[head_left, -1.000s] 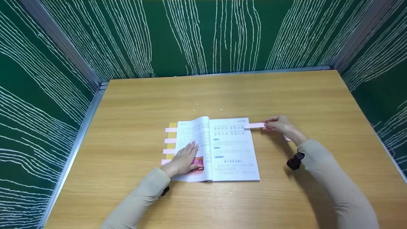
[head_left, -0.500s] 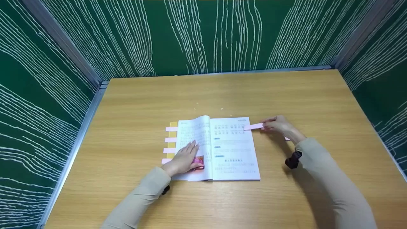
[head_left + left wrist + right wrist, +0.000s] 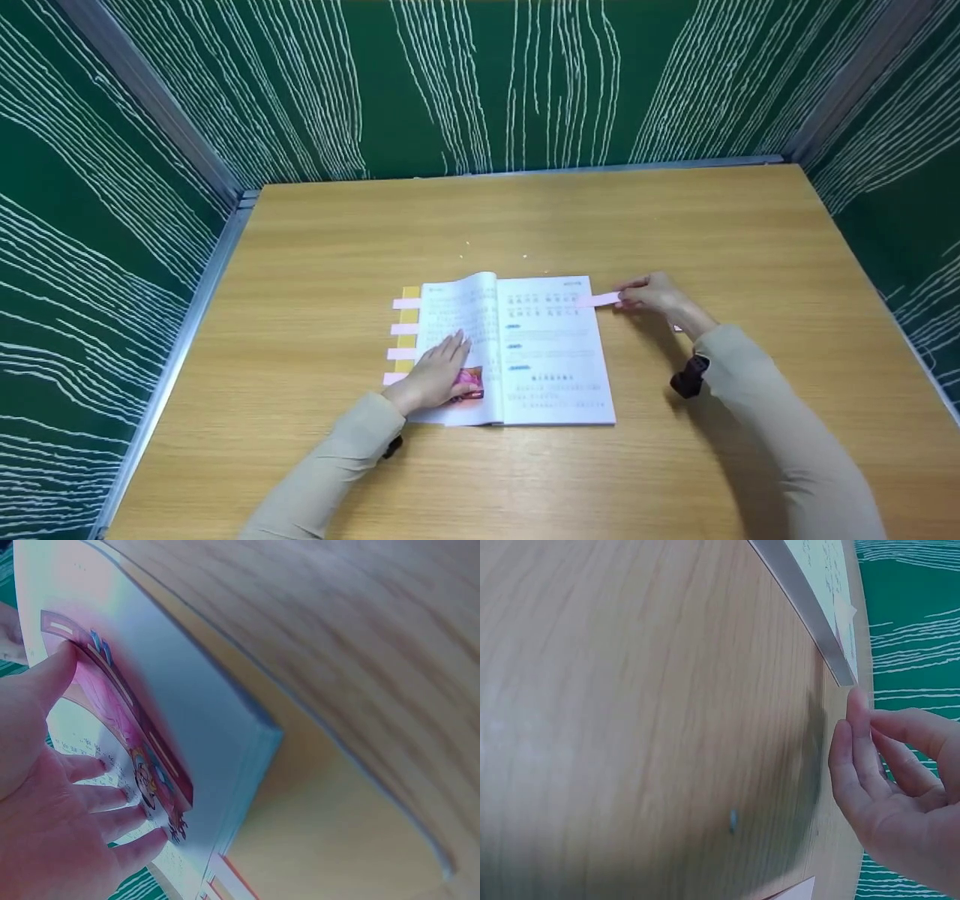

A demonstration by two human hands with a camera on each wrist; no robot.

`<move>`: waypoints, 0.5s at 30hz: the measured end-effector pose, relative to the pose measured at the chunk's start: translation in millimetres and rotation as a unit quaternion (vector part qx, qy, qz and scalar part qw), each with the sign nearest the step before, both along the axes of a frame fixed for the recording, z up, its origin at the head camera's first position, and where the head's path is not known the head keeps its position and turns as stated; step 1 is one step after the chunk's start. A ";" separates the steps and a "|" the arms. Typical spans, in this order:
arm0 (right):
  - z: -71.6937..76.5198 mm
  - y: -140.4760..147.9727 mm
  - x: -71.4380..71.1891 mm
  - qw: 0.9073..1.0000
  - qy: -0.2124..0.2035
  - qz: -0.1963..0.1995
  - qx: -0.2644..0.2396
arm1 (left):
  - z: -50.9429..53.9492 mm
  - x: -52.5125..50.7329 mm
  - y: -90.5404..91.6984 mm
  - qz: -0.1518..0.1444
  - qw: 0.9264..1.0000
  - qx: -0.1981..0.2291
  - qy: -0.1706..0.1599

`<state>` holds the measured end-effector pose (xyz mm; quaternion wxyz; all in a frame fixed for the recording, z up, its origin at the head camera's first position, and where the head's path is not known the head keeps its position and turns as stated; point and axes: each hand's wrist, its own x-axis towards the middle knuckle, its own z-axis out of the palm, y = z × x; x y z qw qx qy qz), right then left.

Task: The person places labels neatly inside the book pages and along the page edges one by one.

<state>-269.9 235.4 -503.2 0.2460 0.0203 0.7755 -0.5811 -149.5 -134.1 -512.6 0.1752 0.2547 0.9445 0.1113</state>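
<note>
Green walls (image 3: 409, 97) marked with wavering white lines are set behind and along both sides of a wood-grained table (image 3: 480, 221). Two beige sleeves, the left (image 3: 330, 469) and the right (image 3: 795, 435), are extended over the tabletop from the near edge. Between them a book (image 3: 551, 352) is laid at two facing pages, the left page arched near the spine; in the left wrist view, its yellowish cover (image 3: 330, 829) is seen projecting beyond the pages. The left hand (image 3: 435, 379) is rested on the left page, its fingers extended and nothing grasped. The right hand (image 3: 658, 295) is held beyond the book's right edge, thumb and fingers pinched on the outer end of a pink strip. A dark device (image 3: 688, 377) is worn at the right wrist. A reddish illustration (image 3: 470, 382) is partly covered by the left thumb. The pink strip (image 3: 600, 299) is overlapped at its inner end onto the upper right page. Four pink tabs (image 3: 405, 328) are spaced along the left edge. White specks (image 3: 524, 256) are scattered above the book.
</note>
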 end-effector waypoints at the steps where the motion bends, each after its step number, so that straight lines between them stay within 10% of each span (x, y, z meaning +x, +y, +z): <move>1: -0.6 -0.2 -0.2 1.000 0.005 0.001 0.012 | -0.1 -0.1 0.1 -0.001 1.000 -0.001 0.001; 15: -5.5 -1.2 2.5 0.997 0.064 0.015 0.051 | -1.0 0.2 0.3 -0.003 1.000 0.005 0.004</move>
